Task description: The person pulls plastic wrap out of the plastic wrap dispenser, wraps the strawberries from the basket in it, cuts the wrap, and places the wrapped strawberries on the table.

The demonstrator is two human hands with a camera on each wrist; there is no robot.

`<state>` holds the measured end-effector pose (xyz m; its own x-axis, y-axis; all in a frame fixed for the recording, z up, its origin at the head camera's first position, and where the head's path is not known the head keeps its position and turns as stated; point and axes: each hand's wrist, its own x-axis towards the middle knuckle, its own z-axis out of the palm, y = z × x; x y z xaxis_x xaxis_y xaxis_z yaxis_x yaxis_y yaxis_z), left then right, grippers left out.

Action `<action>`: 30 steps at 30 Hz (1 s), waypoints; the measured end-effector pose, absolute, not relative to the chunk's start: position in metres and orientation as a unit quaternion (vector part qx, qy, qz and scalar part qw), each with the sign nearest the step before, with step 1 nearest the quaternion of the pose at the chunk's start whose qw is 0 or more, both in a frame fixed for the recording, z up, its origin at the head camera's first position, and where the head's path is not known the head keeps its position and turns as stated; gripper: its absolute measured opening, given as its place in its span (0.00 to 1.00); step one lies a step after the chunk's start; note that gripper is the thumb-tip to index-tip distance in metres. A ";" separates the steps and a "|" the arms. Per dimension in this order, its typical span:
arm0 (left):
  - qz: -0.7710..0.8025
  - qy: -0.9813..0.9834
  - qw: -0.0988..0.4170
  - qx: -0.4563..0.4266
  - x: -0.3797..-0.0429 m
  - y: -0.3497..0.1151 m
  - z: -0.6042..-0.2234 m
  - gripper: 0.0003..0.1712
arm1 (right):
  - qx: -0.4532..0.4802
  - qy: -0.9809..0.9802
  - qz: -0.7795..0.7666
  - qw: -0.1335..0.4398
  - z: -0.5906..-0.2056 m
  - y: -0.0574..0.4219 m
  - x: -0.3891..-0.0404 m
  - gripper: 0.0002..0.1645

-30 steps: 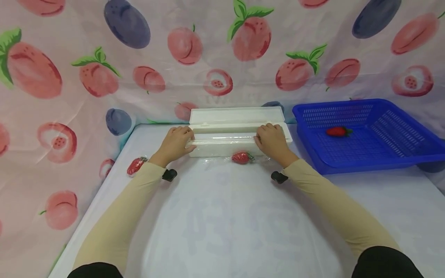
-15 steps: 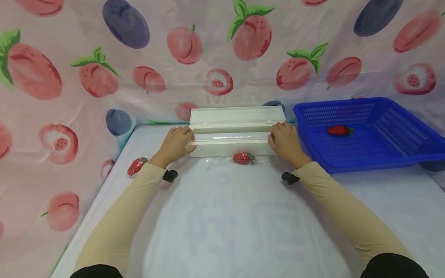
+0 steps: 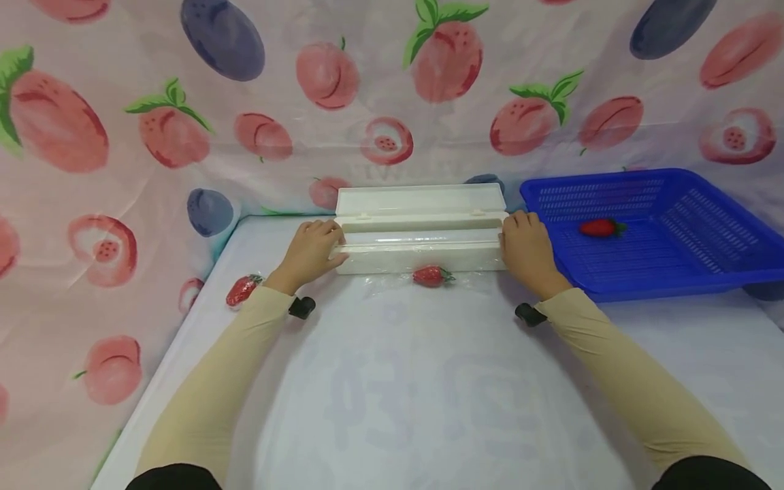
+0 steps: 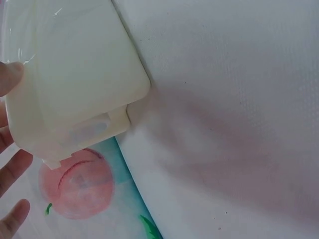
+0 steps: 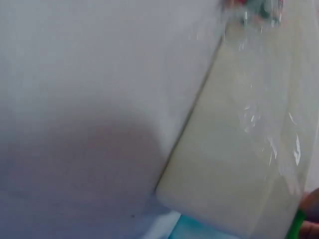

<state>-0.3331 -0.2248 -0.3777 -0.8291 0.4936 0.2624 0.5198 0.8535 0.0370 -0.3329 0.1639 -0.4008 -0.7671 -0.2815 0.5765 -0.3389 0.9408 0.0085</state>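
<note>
A white cling film dispenser (image 3: 422, 260) stands at the back of the table with its lid (image 3: 422, 199) raised. My left hand (image 3: 311, 250) holds its left end; in the left wrist view the thumb (image 4: 10, 77) presses the top edge and the other fingers are spread behind the end. At the right end, my right hand (image 3: 528, 252) pinches a small green slide cutter (image 5: 296, 225), mostly hidden by the fingers. Clear film hangs over the front, and a strawberry (image 3: 431, 275) lies in it against the dispenser's foot.
A film-wrapped strawberry (image 3: 243, 290) lies near the left forearm. Close beside the right hand stands a blue plastic basket (image 3: 649, 289) with one bare strawberry (image 3: 601, 228) inside. A fruit-print cloth (image 3: 263, 177) hangs right behind the dispenser.
My right hand has slid rightward along the dispenser's top edge, from over its right part to its right end. The left hand has kept its hold; the strawberry at the front stays put.
</note>
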 end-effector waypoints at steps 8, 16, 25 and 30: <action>-0.057 -0.959 0.116 -0.254 -0.327 -0.228 -0.373 0.15 | 0.174 -0.947 0.010 0.270 -0.393 0.161 -0.335 0.13; -0.084 -0.952 0.122 -0.270 -0.331 -0.225 -0.380 0.15 | 0.179 -0.932 0.046 0.311 -0.398 0.171 -0.332 0.09; -0.079 -0.947 0.132 -0.283 -0.331 -0.227 -0.379 0.15 | 0.192 -0.909 0.081 0.360 -0.396 0.173 -0.328 0.08; -0.068 -0.937 0.174 -0.296 -0.325 -0.221 -0.374 0.19 | 0.274 -0.877 0.065 0.389 -0.391 0.159 -0.316 0.11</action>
<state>-0.3253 -0.2207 -0.3740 -0.7635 0.5314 0.3671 0.5789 0.8150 0.0242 -0.3163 0.1587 -0.3915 -0.5464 -0.4306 0.7184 -0.5317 0.8411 0.0997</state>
